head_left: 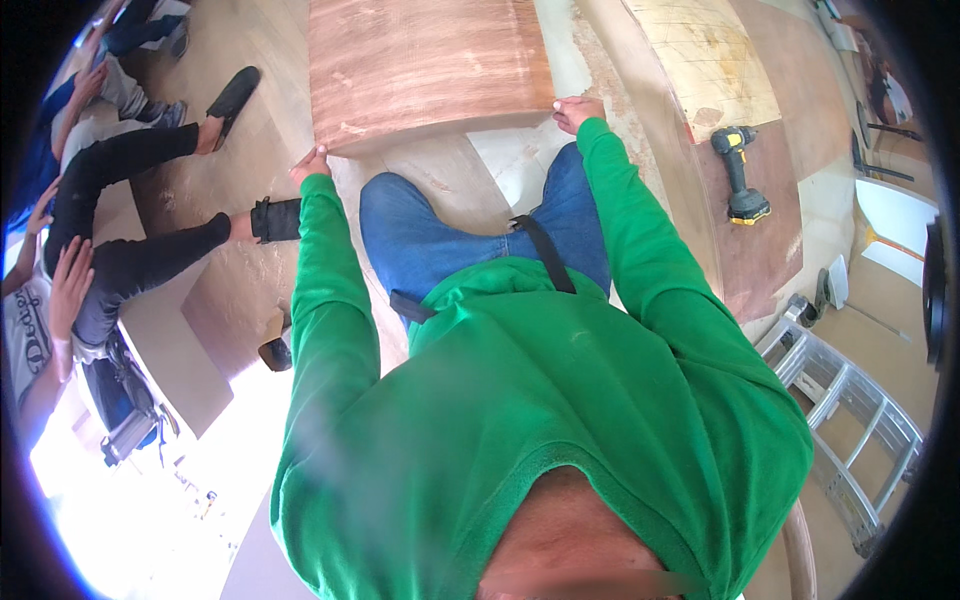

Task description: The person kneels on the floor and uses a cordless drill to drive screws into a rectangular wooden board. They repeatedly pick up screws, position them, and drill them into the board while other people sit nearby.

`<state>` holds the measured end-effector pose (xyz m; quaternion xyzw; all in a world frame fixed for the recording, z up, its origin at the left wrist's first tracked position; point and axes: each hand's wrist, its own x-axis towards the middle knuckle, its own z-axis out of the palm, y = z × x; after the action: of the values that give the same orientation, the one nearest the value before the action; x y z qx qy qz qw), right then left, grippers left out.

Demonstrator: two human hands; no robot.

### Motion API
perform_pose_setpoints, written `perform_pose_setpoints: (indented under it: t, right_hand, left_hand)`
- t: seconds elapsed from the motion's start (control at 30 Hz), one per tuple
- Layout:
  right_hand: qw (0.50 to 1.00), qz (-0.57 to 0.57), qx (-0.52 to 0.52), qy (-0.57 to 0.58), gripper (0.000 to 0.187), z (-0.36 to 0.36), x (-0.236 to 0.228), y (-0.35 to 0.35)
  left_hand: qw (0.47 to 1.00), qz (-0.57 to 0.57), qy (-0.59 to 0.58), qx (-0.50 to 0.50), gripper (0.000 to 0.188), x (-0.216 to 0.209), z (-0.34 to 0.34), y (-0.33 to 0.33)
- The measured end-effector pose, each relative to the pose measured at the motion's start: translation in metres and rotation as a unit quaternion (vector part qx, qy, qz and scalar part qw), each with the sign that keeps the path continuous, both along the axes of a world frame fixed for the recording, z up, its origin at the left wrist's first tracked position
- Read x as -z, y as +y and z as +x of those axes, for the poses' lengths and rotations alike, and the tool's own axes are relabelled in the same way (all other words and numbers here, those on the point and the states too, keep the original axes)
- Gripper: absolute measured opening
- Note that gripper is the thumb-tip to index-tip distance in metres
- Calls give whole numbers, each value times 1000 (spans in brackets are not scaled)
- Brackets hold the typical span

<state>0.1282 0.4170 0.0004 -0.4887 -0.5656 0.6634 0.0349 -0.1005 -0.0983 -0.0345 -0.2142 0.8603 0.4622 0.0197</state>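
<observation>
A reddish-brown wooden panel (pixel 430 75) stretches away in front of me, above my knees, its far end cut off by the picture's top. Its near edge shows as a paler strip. My left hand (pixel 310 165) pinches the near left corner, thumb up along the edge. At the near right corner my right hand (pixel 578 112) is closed on the panel between thumb and fingers. The fingers under the panel are partly hidden on both sides.
On boards to my right lies a yellow-and-black cordless drill (pixel 738 175), beside a pale plywood sheet (pixel 710 60). An aluminium ladder (pixel 845 420) lies at the lower right. People sit at the left, one black-trousered leg (pixel 150 250) reaching toward my left arm.
</observation>
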Motion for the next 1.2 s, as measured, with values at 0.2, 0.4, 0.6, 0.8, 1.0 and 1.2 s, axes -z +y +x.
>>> perform_pose_setpoints:
  t: [0.2,0.4,0.6,0.8,1.0,1.2]
  right_hand:
    - [999,46,-16,-17,12,14,-5,3]
    - [997,33,-33,-53,16,24,3,24]
    - [994,62,-77,-34,21,28,0,26]
    - [969,212,96,89,21,137,-33,59]
    - [654,727,66,-197,62,250,-124,164]
    - [733,454,-131,-489,75,261,-148,215]
  left_hand:
    - [999,25,-16,-18,35,-20,34,7]
    - [999,-34,0,-7,37,-40,77,13]
    - [999,25,-37,17,47,-32,55,-18]
    - [958,215,-122,-147,42,-20,121,-68]
    - [911,395,-108,-46,36,-54,183,-64]
    - [918,375,-111,70,35,-129,203,26]
